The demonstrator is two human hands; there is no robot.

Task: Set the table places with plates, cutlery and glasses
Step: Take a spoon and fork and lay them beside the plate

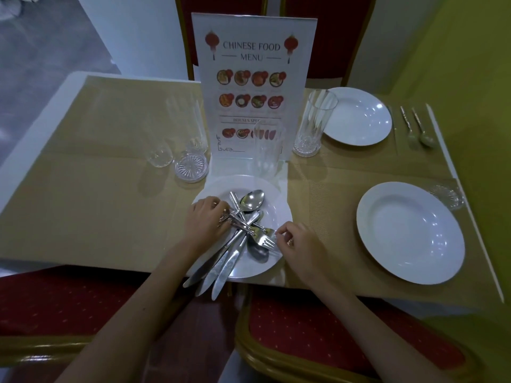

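My left hand is curled round the handles of the cutlery pile at the lower middle of the frame, and my fingers hide how many handles I grip. My right hand pinches the head of a fork at the pile's right edge; its handle is lost under the other pieces. The pile lies on a white plate, much of whose face it covers. In it I count three knives whose blades reach past the near rim, and two spoon bowls; the forks overlap too much to count surely. There are three plates in all: this one, a plate at lower right and a plate at upper right. To the right of that far plate lie two pieces of cutlery, too blurred to name. Of glasses I count six: a tall glass beside the far plate, a tall glass in front of the menu card, three hard-to-see clear glasses left of centre, and one glass at the right table edge. The menu hides part of the red chairs behind it.
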